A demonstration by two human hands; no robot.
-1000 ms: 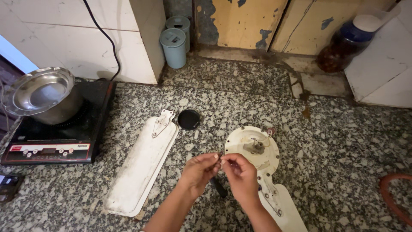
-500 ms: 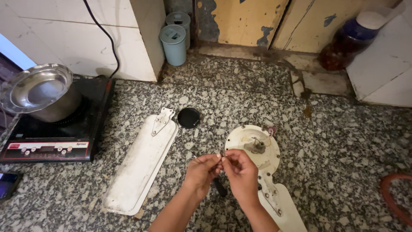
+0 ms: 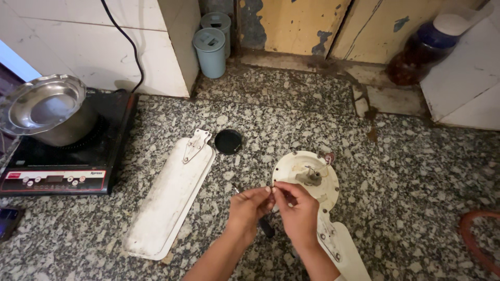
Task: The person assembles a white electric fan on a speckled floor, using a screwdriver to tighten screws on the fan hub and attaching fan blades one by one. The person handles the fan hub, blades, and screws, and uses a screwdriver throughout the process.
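My left hand [image 3: 248, 207] and my right hand [image 3: 298, 209] meet fingertip to fingertip over the granite floor, pinching a tiny part too small to identify. A screwdriver [image 3: 259, 219] with a dark handle lies on the floor beneath them, mostly hidden. Just beyond my right hand sits a round white fan motor housing [image 3: 299, 167] with a metal hub and thin wires. A fan blade [image 3: 345, 251] is still attached to it, running toward the bottom edge. A loose white fan blade [image 3: 169, 198] lies to the left of my hands.
A small black round cap [image 3: 228, 141] lies by the loose blade's bracket. An induction cooktop [image 3: 67, 156] with a steel pot [image 3: 44, 109] stands at the left. Two grey-blue canisters [image 3: 210, 47] and a dark jar [image 3: 419, 54] stand against the back wall. A red hose [image 3: 476, 237] curves at right.
My hands stay pinched together and have shifted slightly downward in view. The camera has tilted a little, and the screwdriver tip now shows left of my left hand.
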